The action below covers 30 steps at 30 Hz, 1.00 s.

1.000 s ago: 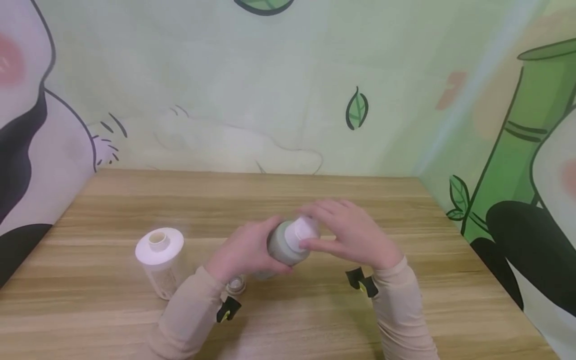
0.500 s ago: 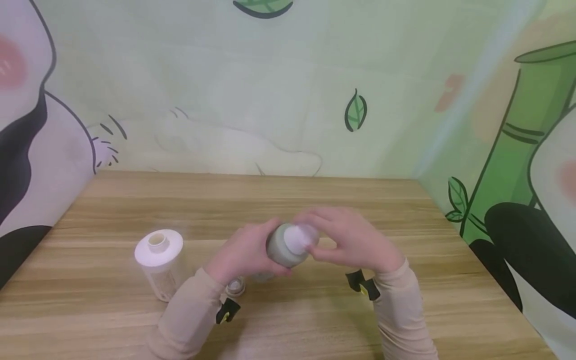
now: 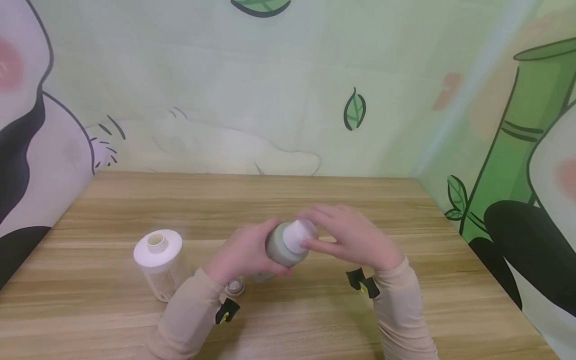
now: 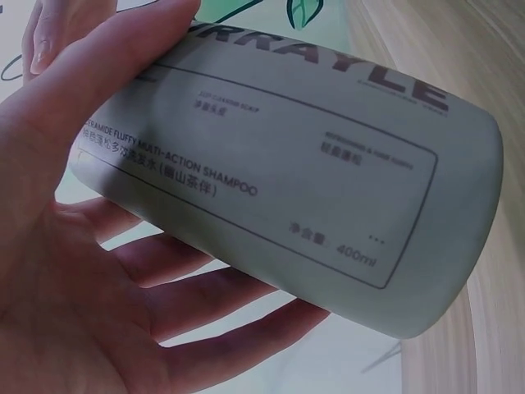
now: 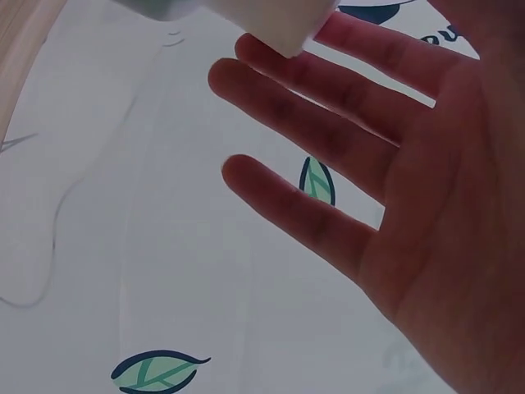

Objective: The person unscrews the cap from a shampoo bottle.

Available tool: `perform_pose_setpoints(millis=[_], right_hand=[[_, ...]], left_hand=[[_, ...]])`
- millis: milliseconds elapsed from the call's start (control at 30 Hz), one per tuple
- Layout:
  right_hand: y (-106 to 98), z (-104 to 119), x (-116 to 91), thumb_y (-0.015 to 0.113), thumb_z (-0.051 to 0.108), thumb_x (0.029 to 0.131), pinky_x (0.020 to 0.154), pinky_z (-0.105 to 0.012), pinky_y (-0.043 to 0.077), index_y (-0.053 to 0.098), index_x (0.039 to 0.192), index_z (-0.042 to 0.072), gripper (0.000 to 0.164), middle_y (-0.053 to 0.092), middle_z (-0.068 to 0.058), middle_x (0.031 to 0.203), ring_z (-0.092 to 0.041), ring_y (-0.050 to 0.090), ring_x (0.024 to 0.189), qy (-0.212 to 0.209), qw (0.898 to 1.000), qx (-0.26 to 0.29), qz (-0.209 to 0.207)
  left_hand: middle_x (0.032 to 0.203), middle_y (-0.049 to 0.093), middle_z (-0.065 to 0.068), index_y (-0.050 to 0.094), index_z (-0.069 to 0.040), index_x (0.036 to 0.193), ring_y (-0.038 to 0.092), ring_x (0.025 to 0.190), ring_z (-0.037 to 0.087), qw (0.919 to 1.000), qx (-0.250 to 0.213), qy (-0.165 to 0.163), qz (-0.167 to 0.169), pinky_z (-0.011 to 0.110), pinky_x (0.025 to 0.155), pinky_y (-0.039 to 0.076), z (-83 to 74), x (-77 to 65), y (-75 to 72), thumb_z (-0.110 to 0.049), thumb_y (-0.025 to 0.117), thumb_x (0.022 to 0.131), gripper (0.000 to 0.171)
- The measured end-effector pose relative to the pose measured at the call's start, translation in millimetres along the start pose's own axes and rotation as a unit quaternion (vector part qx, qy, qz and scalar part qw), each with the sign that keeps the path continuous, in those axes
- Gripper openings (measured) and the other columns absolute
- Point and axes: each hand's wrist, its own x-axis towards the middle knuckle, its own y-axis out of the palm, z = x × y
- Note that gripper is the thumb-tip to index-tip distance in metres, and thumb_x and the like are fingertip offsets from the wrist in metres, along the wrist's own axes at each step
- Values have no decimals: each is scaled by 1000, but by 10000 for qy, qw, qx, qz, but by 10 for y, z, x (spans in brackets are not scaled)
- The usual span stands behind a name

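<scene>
My left hand grips a pale grey-green shampoo bottle, tilted so that its top leans to the right. Printed lettering covers the bottle's side in the left wrist view, where the thumb lies over it and the fingers pass behind. On the bottle's neck is a white cap. Thumb and fingertips of my right hand pinch this cap. From the right wrist, the cap shows only at the top edge, with the lower fingers spread out below it.
An uncapped bottle with a white shoulder and open neck stands upright on the wooden table, left of my left forearm. A small round whitish piece lies beside my left wrist. A printed wall rises behind the table.
My right fingers swung down around the cap half a second ago and are now back higher on it. The left hand and the bottle stay nearly in place.
</scene>
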Motion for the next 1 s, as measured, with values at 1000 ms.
perform_pose_setpoints(millis=[1000], right_hand=[[6,-28,11,70,28,86,91,-40,51,60,127,11,45,64,-3,122,-18,61,107,-511,9985,121,-170]], left_hand=[[105,70,0,57,-19,115,65,93,17,10000,-52,-67,3,37,82,53,21,1,-5,-34,92,57,70]])
